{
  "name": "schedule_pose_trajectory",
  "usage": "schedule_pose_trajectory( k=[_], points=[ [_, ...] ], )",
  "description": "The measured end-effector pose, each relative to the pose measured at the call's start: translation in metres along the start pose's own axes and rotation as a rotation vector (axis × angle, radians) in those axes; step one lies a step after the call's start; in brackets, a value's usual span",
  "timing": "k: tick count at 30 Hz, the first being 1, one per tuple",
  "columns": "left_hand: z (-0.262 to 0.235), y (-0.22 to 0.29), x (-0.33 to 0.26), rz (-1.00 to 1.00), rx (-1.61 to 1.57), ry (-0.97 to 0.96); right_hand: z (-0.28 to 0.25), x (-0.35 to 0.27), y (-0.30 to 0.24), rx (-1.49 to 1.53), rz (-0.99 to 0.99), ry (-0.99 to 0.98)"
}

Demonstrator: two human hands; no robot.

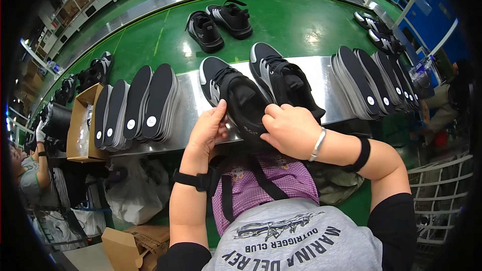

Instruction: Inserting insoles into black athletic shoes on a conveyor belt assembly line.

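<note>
A black sneaker (241, 93) with a silver toe lies toe-away at the metal ledge's front edge, its heel toward me. My left hand (212, 128) grips its left side, thumb up along the upper and fingers curled below. At the right of the heel collar, my right hand (290, 129) has its fingers pinched together on the rim; whether something small sits between them is hidden. Just right of this shoe lies a matching sneaker (275, 68), its heel partly behind my right hand. Its collar stands open, and the held shoe's dark inside shows too.
Stacked black insoles (163, 100) stand on the left of the metal ledge (193, 88), more insole stacks (351, 80) on the right. A cardboard box (83, 120) borders the left stacks. Beyond, a black shoe pair (216, 25) rests on the green surface (140, 45). Another person (37, 168) is far left.
</note>
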State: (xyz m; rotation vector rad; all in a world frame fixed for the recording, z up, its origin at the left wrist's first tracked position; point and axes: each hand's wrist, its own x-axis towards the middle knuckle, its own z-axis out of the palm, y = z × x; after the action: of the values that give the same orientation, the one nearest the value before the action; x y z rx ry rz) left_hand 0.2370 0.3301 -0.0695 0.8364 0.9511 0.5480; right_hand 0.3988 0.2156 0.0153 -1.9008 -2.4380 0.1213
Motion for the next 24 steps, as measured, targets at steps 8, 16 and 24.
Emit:
schedule_pose_trajectory(
  k=[8,16,24],
  points=[
    [0.013,0.052,-0.017,0.611,-0.098,-0.343,0.018,0.015,0.009,0.033,0.004,-0.014],
    [0.041,0.029,-0.006,1.073,1.311,0.151,0.025,0.018,0.014,0.095,-0.047,0.068],
    [0.011,0.072,0.027,0.514,0.561,-0.067,0.02,0.021,0.013,0.107,-0.043,0.011]
  ],
)
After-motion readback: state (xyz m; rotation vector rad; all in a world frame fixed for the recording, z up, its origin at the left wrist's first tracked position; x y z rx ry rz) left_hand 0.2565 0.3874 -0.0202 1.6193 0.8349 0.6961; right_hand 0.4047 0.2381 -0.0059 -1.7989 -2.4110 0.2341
